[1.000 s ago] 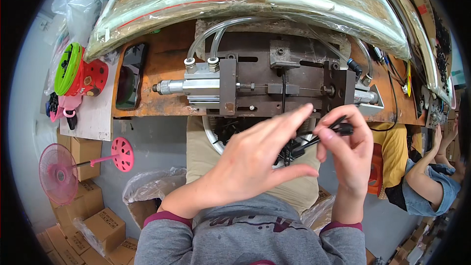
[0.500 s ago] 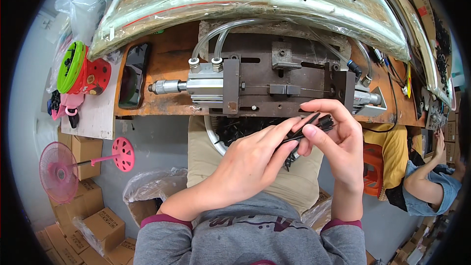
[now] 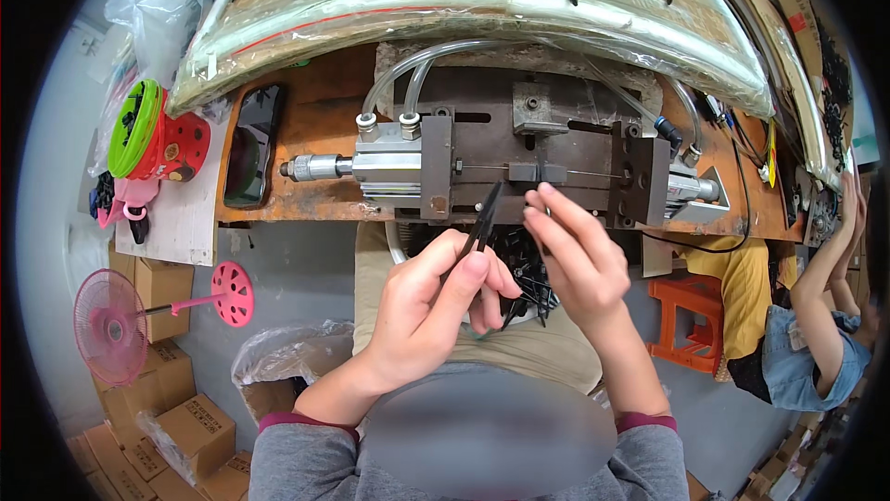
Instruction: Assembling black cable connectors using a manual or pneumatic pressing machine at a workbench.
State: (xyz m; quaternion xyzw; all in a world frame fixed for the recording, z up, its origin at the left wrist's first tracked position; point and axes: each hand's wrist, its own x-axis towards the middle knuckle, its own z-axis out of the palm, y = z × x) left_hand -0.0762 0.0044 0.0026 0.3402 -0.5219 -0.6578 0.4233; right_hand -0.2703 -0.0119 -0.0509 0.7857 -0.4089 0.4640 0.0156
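My left hand (image 3: 431, 302) is closed around a few slim, pointed black plastic pieces (image 3: 484, 223), their tips pointing up toward the bench. My right hand (image 3: 586, 265) has its fingers stretched out just in front of two small metal blocks (image 3: 538, 172) on the dark metal fixture (image 3: 482, 151). Nothing shows between those fingers, and the thumb is mostly hidden. Below both hands, a heap of black plastic pieces (image 3: 527, 269) rests in a pale basin (image 3: 397, 243) on my lap, partly covered by my hands.
Pneumatic cylinders (image 3: 387, 167) with clear hoses flank the fixture. A phone (image 3: 253, 144) lies left on the wooden bench, beside a red bucket (image 3: 181, 144). A plastic-wrapped board (image 3: 464, 14) holds black parts at the back. A co-worker's arm (image 3: 816, 306) and an orange stool (image 3: 688, 320) are at right.
My hands have moved apart. The left has turned upright with the black pieces, while the right has left the bundle and moved up to the metal blocks. The co-worker's arms have risen.
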